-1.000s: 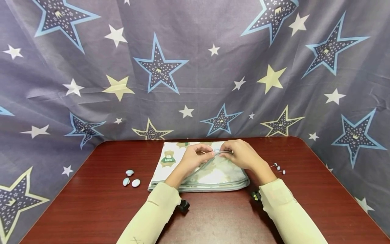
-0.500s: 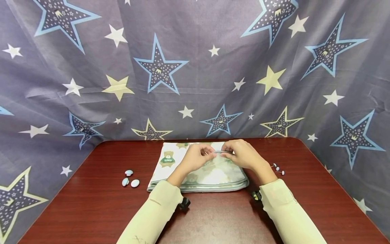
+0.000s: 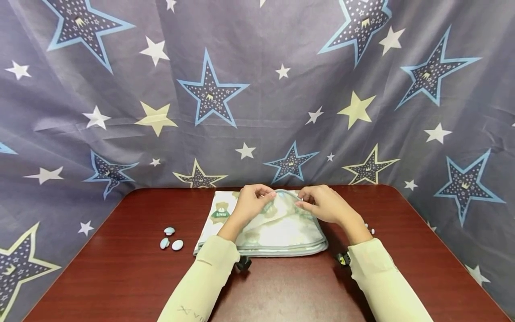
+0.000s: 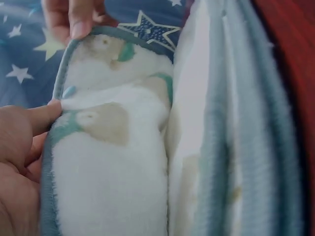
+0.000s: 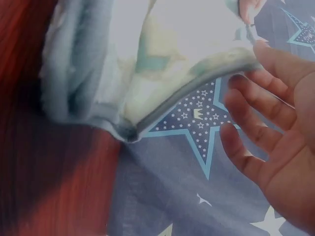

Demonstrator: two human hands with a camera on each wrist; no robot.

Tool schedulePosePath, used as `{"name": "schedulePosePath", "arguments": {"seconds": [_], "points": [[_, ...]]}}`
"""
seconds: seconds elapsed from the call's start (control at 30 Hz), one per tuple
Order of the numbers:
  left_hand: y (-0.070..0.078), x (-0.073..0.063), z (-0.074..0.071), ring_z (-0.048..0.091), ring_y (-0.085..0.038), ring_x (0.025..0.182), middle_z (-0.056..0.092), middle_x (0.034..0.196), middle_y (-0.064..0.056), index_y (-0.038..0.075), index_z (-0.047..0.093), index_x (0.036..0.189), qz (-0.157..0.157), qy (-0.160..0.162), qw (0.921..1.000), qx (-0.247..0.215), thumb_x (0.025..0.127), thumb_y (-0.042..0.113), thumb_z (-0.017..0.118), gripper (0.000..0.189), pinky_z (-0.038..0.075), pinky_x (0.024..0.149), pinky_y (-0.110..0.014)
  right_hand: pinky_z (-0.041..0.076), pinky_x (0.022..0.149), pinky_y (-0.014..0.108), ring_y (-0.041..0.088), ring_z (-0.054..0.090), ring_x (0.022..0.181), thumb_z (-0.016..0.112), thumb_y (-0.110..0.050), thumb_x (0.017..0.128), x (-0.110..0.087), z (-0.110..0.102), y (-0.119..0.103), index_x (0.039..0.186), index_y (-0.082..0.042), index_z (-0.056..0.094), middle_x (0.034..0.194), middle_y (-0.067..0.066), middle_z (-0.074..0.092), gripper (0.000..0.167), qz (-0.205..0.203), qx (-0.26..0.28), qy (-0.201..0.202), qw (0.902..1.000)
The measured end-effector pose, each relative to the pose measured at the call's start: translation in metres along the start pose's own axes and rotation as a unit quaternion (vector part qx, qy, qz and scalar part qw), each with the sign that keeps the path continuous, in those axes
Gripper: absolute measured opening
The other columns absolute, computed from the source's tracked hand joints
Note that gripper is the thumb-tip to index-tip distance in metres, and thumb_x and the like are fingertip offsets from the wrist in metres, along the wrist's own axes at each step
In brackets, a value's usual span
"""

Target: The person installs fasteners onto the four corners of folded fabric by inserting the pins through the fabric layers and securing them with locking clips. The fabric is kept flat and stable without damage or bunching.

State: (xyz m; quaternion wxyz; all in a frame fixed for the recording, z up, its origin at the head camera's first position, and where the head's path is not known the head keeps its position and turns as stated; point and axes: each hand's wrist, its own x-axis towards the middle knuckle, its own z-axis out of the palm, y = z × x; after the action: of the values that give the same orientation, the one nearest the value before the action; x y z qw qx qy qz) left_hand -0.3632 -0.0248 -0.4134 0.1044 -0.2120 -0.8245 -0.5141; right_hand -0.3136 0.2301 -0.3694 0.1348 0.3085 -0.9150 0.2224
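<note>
A folded plush blanket point(image 3: 277, 230) with bear print and grey-blue edging lies on the table. My left hand point(image 3: 252, 203) pinches the raised edge of its top layer between thumb and fingers. My right hand point(image 3: 326, 205) pinches that edge farther to the right, its other fingers loosely bent. In the left wrist view, the raised flap point(image 4: 108, 172) stands up with its plush side showing. A small light-blue piece point(image 4: 69, 92) sits at the edging beside my left thumb, between the two hands.
Three small mushroom-shaped pieces point(image 3: 177, 245) in pale blue and white lie left of the blanket. Small round-headed pins point(image 3: 373, 231) lie at the right, partly hidden by my right wrist. A star-patterned curtain point(image 3: 257, 112) hangs behind the reddish-brown table point(image 3: 120, 268).
My hands have moved apart, the left one up and leftward. The blanket's edge is raised into an arch between them, and more of the flap's surface shows.
</note>
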Motion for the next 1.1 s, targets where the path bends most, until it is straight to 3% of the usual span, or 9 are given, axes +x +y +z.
{"name": "schedulePosePath", "arguments": {"seconds": [0.23, 0.6, 0.73, 0.87, 1.1], "points": [[-0.007, 0.004, -0.008, 0.057, -0.014, 0.071, 0.070, 0.078, 0.001, 0.012, 0.080, 0.092, -0.044, 0.034, 0.9966, -0.061, 0.092, 0.024, 0.079, 0.012, 0.046, 0.066, -0.029, 0.052, 0.071, 0.034, 0.003, 0.062, 0.074, 0.074, -0.023, 0.095, -0.010, -0.006, 0.008, 0.093, -0.019, 0.073, 0.078, -0.015, 0.067, 0.004, -0.001, -0.017, -0.012, 0.9998], [-0.029, 0.010, -0.025, 0.059, -0.013, 0.079, 0.069, 0.084, 0.001, 0.008, 0.080, 0.098, -0.125, 0.078, 0.9782, -0.146, 0.091, 0.022, 0.079, 0.015, 0.048, 0.070, -0.025, 0.053, 0.073, 0.038, 0.008, 0.064, 0.078, 0.073, -0.025, 0.094, -0.040, -0.022, 0.027, 0.094, -0.020, 0.073, 0.083, -0.015, 0.068, 0.005, 0.033, -0.073, -0.048, 0.9956], [-0.036, 0.009, -0.033, 0.061, -0.014, 0.083, 0.070, 0.094, -0.001, 0.007, 0.079, 0.104, -0.178, 0.095, 0.9632, -0.177, 0.092, 0.023, 0.079, 0.020, 0.050, 0.073, -0.025, 0.053, 0.073, 0.041, 0.013, 0.067, 0.082, 0.074, -0.026, 0.094, -0.050, -0.030, 0.031, 0.095, -0.020, 0.073, 0.085, -0.013, 0.069, 0.006, 0.047, -0.087, -0.056, 0.9935], [-0.047, 0.008, -0.040, 0.063, -0.014, 0.083, 0.069, 0.103, -0.004, 0.005, 0.076, 0.112, -0.237, 0.105, 0.9402, -0.221, 0.094, 0.021, 0.076, 0.024, 0.053, 0.071, -0.027, 0.052, 0.070, 0.040, 0.012, 0.066, 0.080, 0.074, -0.026, 0.093, -0.057, -0.038, 0.035, 0.094, -0.020, 0.072, 0.084, -0.014, 0.068, 0.006, 0.047, -0.103, -0.062, 0.9917], [-0.067, 0.001, -0.049, 0.062, -0.011, 0.075, 0.064, 0.099, -0.003, 0.003, 0.070, 0.122, -0.327, 0.105, 0.9017, -0.263, 0.098, 0.015, 0.071, 0.027, 0.053, 0.063, -0.027, 0.045, 0.059, 0.034, 0.004, 0.052, 0.068, 0.075, -0.025, 0.093, -0.069, -0.045, 0.047, 0.089, -0.025, 0.070, 0.075, -0.017, 0.058, 0.006, 0.042, -0.139, -0.090, 0.9853]]}}
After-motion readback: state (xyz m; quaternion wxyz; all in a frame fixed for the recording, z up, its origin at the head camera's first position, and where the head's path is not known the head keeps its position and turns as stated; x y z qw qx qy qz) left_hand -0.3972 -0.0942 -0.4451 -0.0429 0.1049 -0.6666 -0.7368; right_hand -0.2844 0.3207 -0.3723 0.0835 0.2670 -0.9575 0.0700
